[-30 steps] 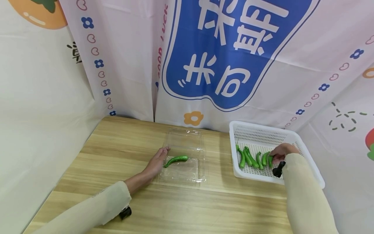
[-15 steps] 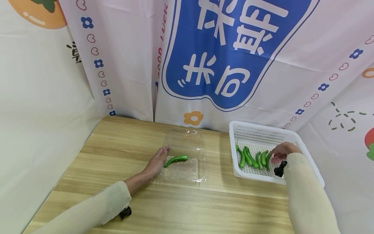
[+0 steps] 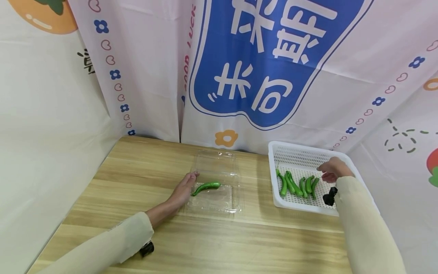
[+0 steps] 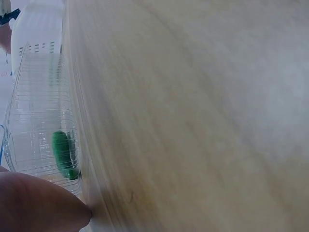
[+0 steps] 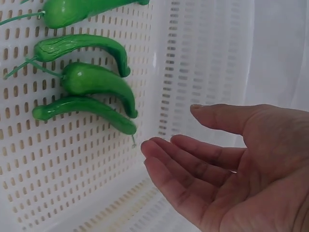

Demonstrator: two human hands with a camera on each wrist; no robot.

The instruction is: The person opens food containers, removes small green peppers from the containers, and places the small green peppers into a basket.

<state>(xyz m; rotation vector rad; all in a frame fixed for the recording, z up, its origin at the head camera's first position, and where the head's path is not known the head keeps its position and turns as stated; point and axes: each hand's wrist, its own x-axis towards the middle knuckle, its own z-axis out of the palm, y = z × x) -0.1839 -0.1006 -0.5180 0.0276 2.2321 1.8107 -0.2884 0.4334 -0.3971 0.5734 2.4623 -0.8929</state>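
Note:
My left hand (image 3: 180, 191) rests against the left side of an open clear plastic clamshell box (image 3: 230, 199), its fingers fairly straight. One green chili pepper (image 3: 207, 187) lies inside that box; the left wrist view shows the pepper (image 4: 63, 153) through the ridged wall, with part of the hand (image 4: 41, 205) below. Over a white perforated basket (image 3: 301, 207), my right hand (image 3: 333, 169) hovers near the right end of a row of green peppers (image 3: 297, 186). In the right wrist view the right hand (image 5: 212, 169) is relaxed and holds nothing, beside the nearest pepper (image 5: 84, 110) without touching it.
Box and basket stand on a wooden table (image 3: 260, 243), the basket at the back right. Printed cloth (image 3: 154, 76) hangs right behind the table and along both sides. The basket's raised walls surround the peppers.
My right hand has let go of the rightmost pepper, which now lies in the row, and has lifted away up and to the right. The left hand and clamshell box have not moved.

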